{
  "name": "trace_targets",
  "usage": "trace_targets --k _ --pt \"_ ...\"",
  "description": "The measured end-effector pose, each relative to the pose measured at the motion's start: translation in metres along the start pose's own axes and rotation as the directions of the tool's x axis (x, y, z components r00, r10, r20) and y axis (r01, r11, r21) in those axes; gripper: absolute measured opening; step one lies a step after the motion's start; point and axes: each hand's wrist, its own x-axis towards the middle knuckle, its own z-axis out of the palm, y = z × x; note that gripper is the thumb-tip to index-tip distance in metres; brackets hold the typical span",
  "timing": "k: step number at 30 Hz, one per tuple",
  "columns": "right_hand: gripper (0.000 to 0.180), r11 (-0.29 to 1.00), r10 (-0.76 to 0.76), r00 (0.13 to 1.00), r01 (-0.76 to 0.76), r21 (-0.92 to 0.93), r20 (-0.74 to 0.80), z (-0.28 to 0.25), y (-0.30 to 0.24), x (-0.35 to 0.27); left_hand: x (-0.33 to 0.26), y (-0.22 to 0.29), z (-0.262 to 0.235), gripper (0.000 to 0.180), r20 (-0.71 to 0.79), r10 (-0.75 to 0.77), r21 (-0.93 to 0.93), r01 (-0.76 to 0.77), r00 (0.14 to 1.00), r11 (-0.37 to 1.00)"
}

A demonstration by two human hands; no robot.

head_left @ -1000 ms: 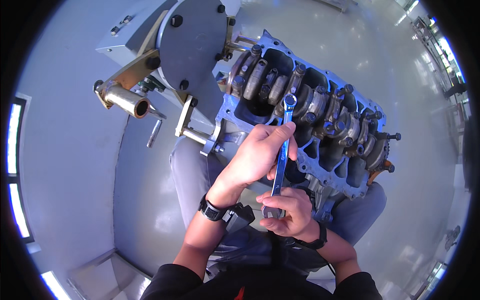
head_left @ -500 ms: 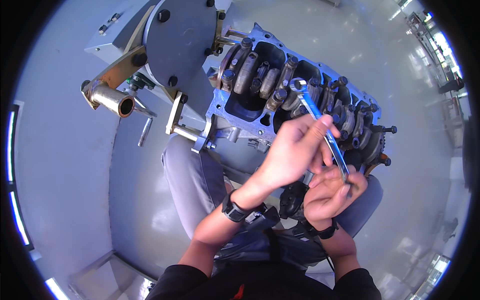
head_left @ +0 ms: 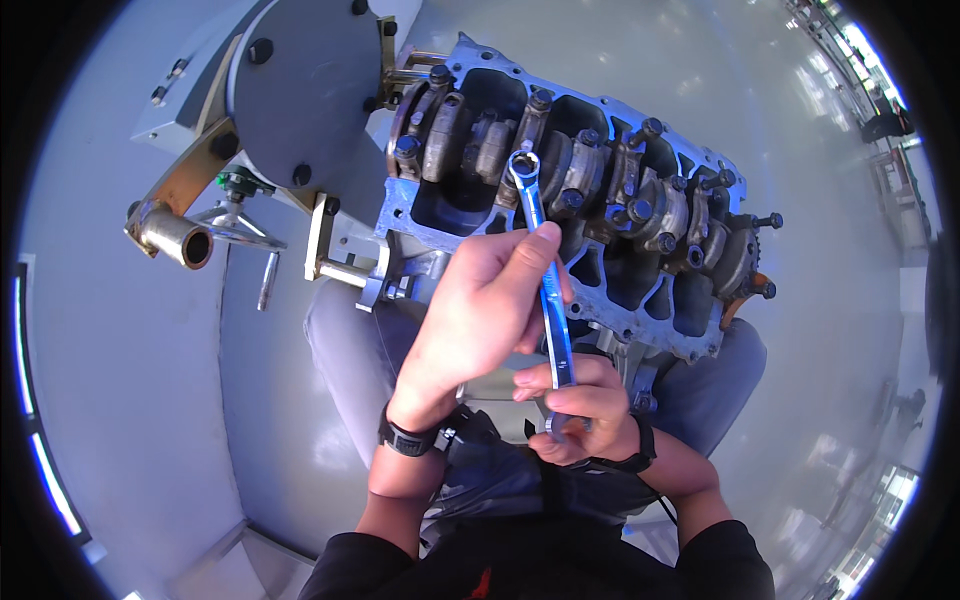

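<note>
A chrome combination wrench [head_left: 556, 320] slants across the near side of an engine block [head_left: 590, 310]. Its ring end lies over a bolt on a crankshaft bearing cap [head_left: 533, 122]; I cannot tell if it is fully seated. My left hand [head_left: 480, 305] is closed around the middle of the shank, thumb along the top. Lower down, my right hand [head_left: 595, 410] holds the open-jaw end between thumb and fingers. Inside the block, the crankshaft [head_left: 573, 160] sits under several caps, with dark bolts [head_left: 651, 128] standing proud of them.
The block is bolted to an engine stand with a round grey plate [head_left: 300, 95] at the left. A tube-ended bracket arm [head_left: 175, 235] and a crank handle [head_left: 268, 280] stick out there. My knees [head_left: 345, 340] flank the block's near side. Grey floor [head_left: 830, 300] lies to the right.
The wrench has moved left and stands steeper, its ring end now over a cap bolt. Both hands moved left with it, and my right fingers have closed on its lower end. The view shifted slightly.
</note>
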Motion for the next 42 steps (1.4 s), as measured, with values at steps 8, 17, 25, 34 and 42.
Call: trace_targets --k 8,17,25,34,42 --pt "0.034 0.991 0.131 0.991 -0.131 0.011 0.032 0.014 -0.004 0.003 0.004 -0.009 -0.012 0.048 -0.013 -0.114 -0.095 0.113 0.993 0.989" --pt "0.031 0.871 0.457 0.621 -0.166 0.463 -0.637 -0.002 -0.005 0.003 0.019 -0.026 0.037 0.044 0.192 0.004 -0.433 0.081 0.981 0.898" --pt "0.03 0.976 -0.032 0.787 0.157 0.15 -0.616 0.004 0.004 -0.002 -0.005 -0.013 0.036 0.046 0.22 0.084 -0.314 -0.011 0.972 0.949" --pt "0.037 0.978 0.133 0.982 -0.108 0.178 -0.134 0.009 -0.004 -0.007 0.005 -0.021 0.001 0.052 -0.093 0.013 0.01 -0.012 0.996 1.0" --pt "0.037 0.989 0.082 0.993 -0.071 0.128 -0.088 0.009 0.002 -0.004 0.005 -0.023 0.004 0.051 -0.17 0.071 0.029 -0.067 0.983 0.997"
